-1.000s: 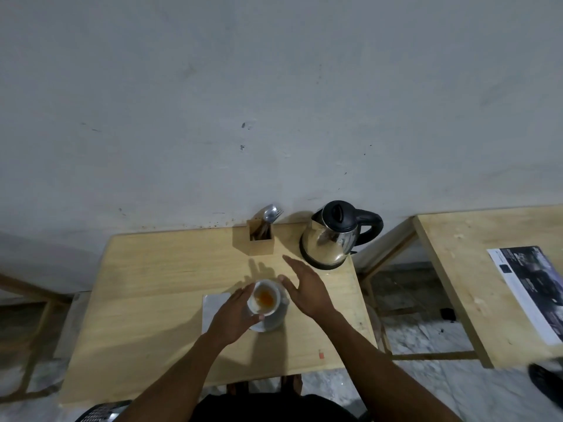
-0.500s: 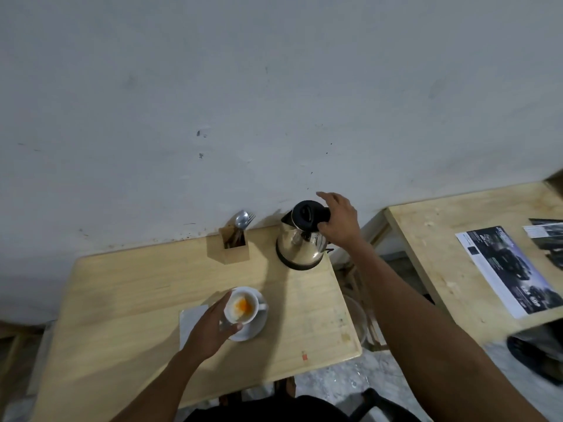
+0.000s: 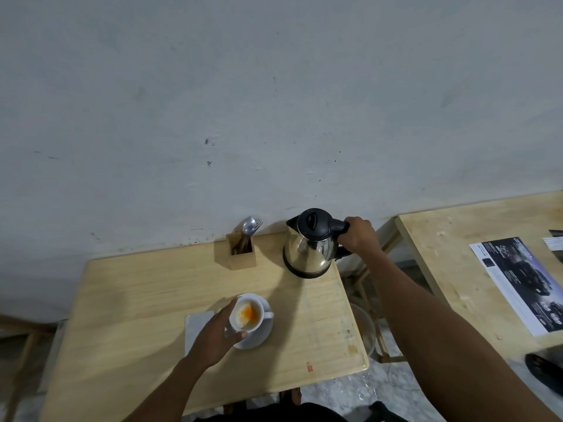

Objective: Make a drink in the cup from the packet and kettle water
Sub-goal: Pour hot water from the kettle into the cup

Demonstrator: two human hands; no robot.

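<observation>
Now the right grip (image 3: 359,236) is clenched round the handle (image 3: 338,226) of the kettle (image 3: 309,254); the left grip (image 3: 217,333) holds the cup (image 3: 247,314).
Kettle stands on the table (image 3: 137,300) at 1 o'clock from the cup; probably heavy, hot, slick steel, so lift by that handle.

The white cup (image 3: 247,315) sits on a white saucer (image 3: 262,336) at the counter's (image 3: 137,300) near middle, with orange powder in its bottom. The left hand (image 3: 217,336) grips its left side. The steel kettle (image 3: 310,251), black lid shut, stands upright at the far right corner. The right hand (image 3: 359,236) grips its handle.
</observation>
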